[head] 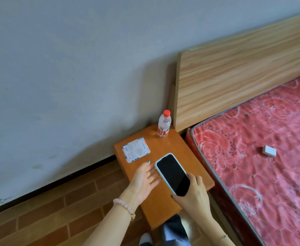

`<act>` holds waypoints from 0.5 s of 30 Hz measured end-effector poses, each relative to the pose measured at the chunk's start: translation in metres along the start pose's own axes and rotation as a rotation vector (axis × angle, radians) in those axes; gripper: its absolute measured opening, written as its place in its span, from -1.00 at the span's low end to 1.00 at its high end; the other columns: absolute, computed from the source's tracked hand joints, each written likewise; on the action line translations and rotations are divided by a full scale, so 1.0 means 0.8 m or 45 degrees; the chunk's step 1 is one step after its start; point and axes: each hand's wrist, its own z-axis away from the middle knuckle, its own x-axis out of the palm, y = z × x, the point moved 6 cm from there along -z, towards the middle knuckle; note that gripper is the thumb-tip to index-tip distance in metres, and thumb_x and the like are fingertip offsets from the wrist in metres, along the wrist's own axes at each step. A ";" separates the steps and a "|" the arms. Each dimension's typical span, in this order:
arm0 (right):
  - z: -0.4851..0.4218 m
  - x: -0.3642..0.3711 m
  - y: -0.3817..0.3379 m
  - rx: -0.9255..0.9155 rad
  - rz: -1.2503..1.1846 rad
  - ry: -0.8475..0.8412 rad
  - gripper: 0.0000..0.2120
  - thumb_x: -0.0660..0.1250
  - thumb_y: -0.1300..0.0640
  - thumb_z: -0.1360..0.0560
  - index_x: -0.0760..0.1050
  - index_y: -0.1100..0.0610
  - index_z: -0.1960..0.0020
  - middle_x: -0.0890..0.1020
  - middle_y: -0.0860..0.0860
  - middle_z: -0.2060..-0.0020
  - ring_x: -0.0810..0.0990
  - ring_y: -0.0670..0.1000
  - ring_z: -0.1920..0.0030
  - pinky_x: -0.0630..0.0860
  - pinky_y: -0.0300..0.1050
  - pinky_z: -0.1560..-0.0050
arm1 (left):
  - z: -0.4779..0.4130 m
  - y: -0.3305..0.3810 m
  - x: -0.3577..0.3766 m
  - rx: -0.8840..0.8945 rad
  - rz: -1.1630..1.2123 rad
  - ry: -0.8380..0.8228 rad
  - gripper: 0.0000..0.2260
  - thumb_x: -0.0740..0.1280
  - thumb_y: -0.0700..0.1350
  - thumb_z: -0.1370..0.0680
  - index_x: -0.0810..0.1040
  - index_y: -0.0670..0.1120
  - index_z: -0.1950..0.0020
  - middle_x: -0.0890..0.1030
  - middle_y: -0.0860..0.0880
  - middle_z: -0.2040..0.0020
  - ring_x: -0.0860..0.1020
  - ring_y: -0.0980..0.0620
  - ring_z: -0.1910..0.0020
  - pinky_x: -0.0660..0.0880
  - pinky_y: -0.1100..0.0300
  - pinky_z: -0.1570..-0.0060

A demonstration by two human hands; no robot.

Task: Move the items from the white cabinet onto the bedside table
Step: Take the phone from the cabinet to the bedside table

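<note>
A black-screened phone (172, 173) in a pale blue case lies over the orange wooden bedside table (170, 144). My right hand (191, 194) grips its near end, thumb and fingers curled round the edges. My left hand (145, 178) lies flat with straight fingers, their tips against the phone's left side. A white card-like packet (136, 149) with blue corners lies flat at the table's far left. A clear water bottle (164, 123) with a red cap stands upright at the far right corner. The white cabinet is out of view.
A grey wall runs behind the table. To the right are a wooden headboard (243, 71) and a red patterned mattress (269, 148) with a small white box (269, 150) on it. Brick-patterned floor (57, 210) lies to the left. My legs show below the table's near edge.
</note>
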 end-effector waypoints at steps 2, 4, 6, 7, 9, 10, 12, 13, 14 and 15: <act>-0.035 0.010 0.015 0.004 -0.028 -0.036 -0.28 0.52 0.00 -0.21 0.35 0.14 -0.29 0.36 -0.04 0.02 0.41 -0.01 0.05 0.36 -0.24 0.13 | -0.032 0.004 0.005 0.018 -0.086 0.058 -0.76 0.09 0.00 -0.65 0.48 -0.04 -0.17 0.57 -0.04 -0.11 0.53 0.01 -0.09 0.41 0.04 -0.19; -0.067 0.022 0.031 0.025 -0.050 -0.086 -0.30 0.50 -0.01 -0.22 0.35 0.13 -0.28 0.36 -0.04 0.04 0.41 -0.02 0.05 0.37 -0.23 0.15 | -0.064 0.008 0.011 0.026 -0.194 0.106 -0.78 0.11 0.00 -0.64 0.50 0.01 -0.16 0.56 -0.02 -0.17 0.52 0.01 -0.14 0.41 0.02 -0.23; -0.098 0.034 0.048 0.055 -0.060 -0.114 -0.31 0.50 -0.01 -0.23 0.34 0.12 -0.27 0.35 -0.05 0.04 0.42 -0.01 0.05 0.39 -0.22 0.16 | -0.092 0.015 0.020 0.037 -0.292 0.151 -0.80 0.11 0.00 -0.64 0.48 0.02 -0.15 0.52 -0.01 -0.18 0.48 0.00 -0.19 0.39 -0.01 -0.28; -0.113 0.039 0.056 0.067 -0.064 -0.122 -0.31 0.50 -0.01 -0.23 0.34 0.12 -0.28 0.36 -0.04 0.03 0.43 0.00 0.04 0.41 -0.19 0.15 | -0.104 0.019 0.024 0.043 -0.331 0.188 -0.82 0.11 -0.01 -0.65 0.45 0.01 -0.15 0.49 -0.01 -0.17 0.46 0.00 -0.20 0.39 -0.01 -0.29; -0.143 0.051 0.073 0.085 -0.075 -0.127 -0.30 0.51 -0.02 -0.23 0.34 0.13 -0.28 0.38 -0.01 -0.01 0.44 0.02 0.01 0.45 -0.13 0.11 | -0.126 0.026 0.026 0.053 -0.470 0.262 -0.78 0.09 -0.01 -0.65 0.40 -0.02 -0.23 0.46 -0.04 -0.22 0.45 -0.02 -0.25 0.38 0.03 -0.28; -0.159 0.057 0.082 0.094 -0.083 -0.128 -0.30 0.51 -0.01 -0.24 0.34 0.14 -0.28 0.39 0.00 -0.02 0.44 0.03 0.00 0.47 -0.11 0.09 | -0.137 0.028 0.026 0.045 -0.567 0.288 -0.71 0.08 0.03 -0.64 0.36 -0.02 -0.32 0.44 -0.05 -0.30 0.43 -0.04 -0.30 0.36 0.04 -0.28; -0.191 0.069 0.098 0.116 -0.074 -0.132 -0.30 0.52 0.00 -0.24 0.33 0.16 -0.29 0.40 0.03 -0.05 0.43 0.04 -0.03 0.49 -0.07 0.05 | -0.157 0.033 0.021 0.068 -0.781 0.354 -0.62 0.08 0.08 -0.63 0.28 0.02 -0.42 0.35 -0.02 -0.42 0.36 -0.05 -0.37 0.34 0.06 -0.28; -0.206 0.075 0.105 0.131 -0.059 -0.136 -0.30 0.52 0.01 -0.25 0.33 0.17 -0.29 0.40 0.05 -0.06 0.42 0.05 -0.04 0.49 -0.06 0.04 | -0.164 0.037 0.017 0.126 -0.875 0.400 -0.62 0.09 0.08 -0.63 0.27 0.03 -0.43 0.32 0.00 -0.44 0.34 -0.03 -0.38 0.35 0.09 -0.26; -0.222 0.080 0.111 0.144 -0.043 -0.136 -0.30 0.52 0.02 -0.25 0.33 0.18 -0.29 0.40 0.07 -0.08 0.41 0.05 -0.05 0.49 -0.06 0.03 | -0.169 0.042 0.015 0.196 -0.952 0.445 -0.63 0.12 0.06 -0.63 0.27 0.04 -0.43 0.31 0.03 -0.44 0.33 0.01 -0.38 0.36 0.13 -0.24; -0.236 0.086 0.116 0.153 -0.031 -0.133 -0.31 0.52 0.02 -0.26 0.32 0.20 -0.28 0.40 0.08 -0.08 0.40 0.06 -0.05 0.49 -0.05 0.03 | -0.173 0.046 0.013 0.256 -1.022 0.484 -0.63 0.13 0.05 -0.62 0.27 0.04 -0.43 0.30 0.04 -0.44 0.32 0.04 -0.38 0.36 0.17 -0.21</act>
